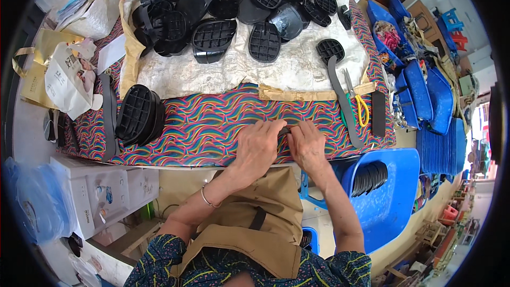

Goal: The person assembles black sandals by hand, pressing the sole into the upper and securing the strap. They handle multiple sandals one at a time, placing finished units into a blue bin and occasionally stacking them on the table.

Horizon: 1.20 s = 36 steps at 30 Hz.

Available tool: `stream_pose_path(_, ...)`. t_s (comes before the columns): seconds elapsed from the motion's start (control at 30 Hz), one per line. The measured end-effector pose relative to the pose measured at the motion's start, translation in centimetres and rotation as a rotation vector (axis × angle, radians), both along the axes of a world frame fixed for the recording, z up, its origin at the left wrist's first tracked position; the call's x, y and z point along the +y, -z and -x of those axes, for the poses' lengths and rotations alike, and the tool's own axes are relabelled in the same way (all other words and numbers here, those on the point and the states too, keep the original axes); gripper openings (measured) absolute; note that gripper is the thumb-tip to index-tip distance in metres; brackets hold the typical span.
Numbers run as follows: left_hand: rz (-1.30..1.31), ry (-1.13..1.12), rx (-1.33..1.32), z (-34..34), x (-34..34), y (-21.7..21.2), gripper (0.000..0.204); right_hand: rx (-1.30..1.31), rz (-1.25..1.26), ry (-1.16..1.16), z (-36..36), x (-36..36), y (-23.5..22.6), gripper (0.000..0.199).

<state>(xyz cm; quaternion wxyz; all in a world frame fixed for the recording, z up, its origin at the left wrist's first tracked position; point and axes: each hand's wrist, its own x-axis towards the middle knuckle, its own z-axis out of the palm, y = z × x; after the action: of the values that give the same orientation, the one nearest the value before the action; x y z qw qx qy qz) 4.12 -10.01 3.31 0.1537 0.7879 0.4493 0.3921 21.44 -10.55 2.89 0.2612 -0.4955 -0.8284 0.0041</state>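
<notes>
My left hand and my right hand are close together over the near edge of the patterned tablecloth. Their fingers are closed on a small black piece between them; most of it is hidden, so its kind cannot be made out. To the right of my right hand lies a long dark grey strip, its upper end at a black gridded part. Beside it are scissors with yellow handles. Left of my hands stands a stack of black gridded moulded parts.
A heap of black moulded parts covers the far white sheet. At the right, below the table edge, a blue tub holds several black pieces. More blue bins stand farther right. White drawers and bags are at the left.
</notes>
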Motion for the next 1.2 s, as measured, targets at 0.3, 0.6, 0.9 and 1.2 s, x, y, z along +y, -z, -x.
stream_pose_path(0.3,0.162,-0.083,0.008,-0.4,-0.2,-1.5,0.032,0.548,0.017,0.307,4.0,-1.8,3.8,0.017)
stream_pose_path(0.6,0.219,-0.08,-0.072,0.9,-0.2,-0.6,0.031,0.869,0.175,0.179,3.3,-2.3,4.6,0.026)
stream_pose_path(0.9,0.179,0.271,-0.178,3.2,-0.7,-6.7,0.034,1.704,1.082,0.046,-0.4,-4.5,0.6,0.054)
stream_pose_path(1.2,0.127,0.502,-0.213,5.1,-1.2,-7.8,0.046,1.92,0.864,0.055,3.0,-2.9,-3.9,0.031)
